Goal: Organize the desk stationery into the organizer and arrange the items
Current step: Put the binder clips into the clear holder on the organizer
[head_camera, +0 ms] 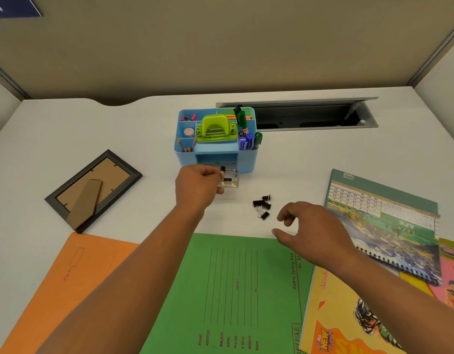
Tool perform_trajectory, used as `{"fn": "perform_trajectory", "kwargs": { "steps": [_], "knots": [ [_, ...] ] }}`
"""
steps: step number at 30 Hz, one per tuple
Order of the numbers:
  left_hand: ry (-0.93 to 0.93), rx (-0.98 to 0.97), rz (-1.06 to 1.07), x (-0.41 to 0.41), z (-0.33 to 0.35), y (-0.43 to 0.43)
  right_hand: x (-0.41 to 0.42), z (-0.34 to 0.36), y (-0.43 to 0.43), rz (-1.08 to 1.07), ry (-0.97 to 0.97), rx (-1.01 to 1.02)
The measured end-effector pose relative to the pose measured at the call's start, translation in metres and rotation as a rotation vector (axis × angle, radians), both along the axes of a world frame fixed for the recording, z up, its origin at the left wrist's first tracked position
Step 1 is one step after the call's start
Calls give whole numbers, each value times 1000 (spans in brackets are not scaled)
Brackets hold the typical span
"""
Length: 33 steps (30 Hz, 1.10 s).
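The white surface [93,129] carries a green folder [233,290] at its near edge, with an orange envelope [75,272] to the left and a calendar [389,226] to the right. A frame [93,190] lies face down at the left. The blue organizer [246,162] stands mid-surface, with a green punch [215,129], markers [249,140] and pencils [187,146] in its top compartments. Its clear drawer [231,184] is pulled out toward the person.

The left hand [197,187] sits just left of the drawer and pinches a clip [223,170] at its fingertips, over the drawer's back part. The clip's long axis runs left to right, with the black body at the fingers and the wire handles pointing right.

The right hand [312,226] hovers with fingers loosely curled, holding nothing. The loose clips [263,205] lie in a small heap on the bare surface between the drawer and that hand, just left of its fingertips and apart from them. They point in mixed directions.
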<state>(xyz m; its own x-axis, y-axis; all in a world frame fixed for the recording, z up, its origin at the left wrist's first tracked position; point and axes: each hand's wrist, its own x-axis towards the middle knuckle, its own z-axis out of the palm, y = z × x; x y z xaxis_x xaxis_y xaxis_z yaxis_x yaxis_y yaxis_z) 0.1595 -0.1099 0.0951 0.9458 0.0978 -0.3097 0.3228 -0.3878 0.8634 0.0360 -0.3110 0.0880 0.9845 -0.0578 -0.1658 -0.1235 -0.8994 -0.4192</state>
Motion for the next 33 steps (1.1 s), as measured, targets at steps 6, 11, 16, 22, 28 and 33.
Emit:
{"fn": "perform_trajectory", "kwargs": {
  "steps": [6, 11, 16, 22, 28, 33],
  "knots": [
    [-88, -63, 54, -32, -5, 10, 9, -14, -8, -2, 30, -31],
    [-51, -115, 89, -69, -15, 14, 21, -28, -5, 19, 72, -47],
    [37, -135, 61, -101, -28, 13, 35, -40, 4, -47, 86, -81],
    [72, -125, 60, -116, -34, 15, 41, -50, 12, -113, 114, -109],
    [51, -138, 59, -111, -30, 17, 40, -48, 13, -109, 101, -132],
    [57, -135, 12, -105, -26, 15, 34, -34, 11, -81, 60, -104]
  ]
}}
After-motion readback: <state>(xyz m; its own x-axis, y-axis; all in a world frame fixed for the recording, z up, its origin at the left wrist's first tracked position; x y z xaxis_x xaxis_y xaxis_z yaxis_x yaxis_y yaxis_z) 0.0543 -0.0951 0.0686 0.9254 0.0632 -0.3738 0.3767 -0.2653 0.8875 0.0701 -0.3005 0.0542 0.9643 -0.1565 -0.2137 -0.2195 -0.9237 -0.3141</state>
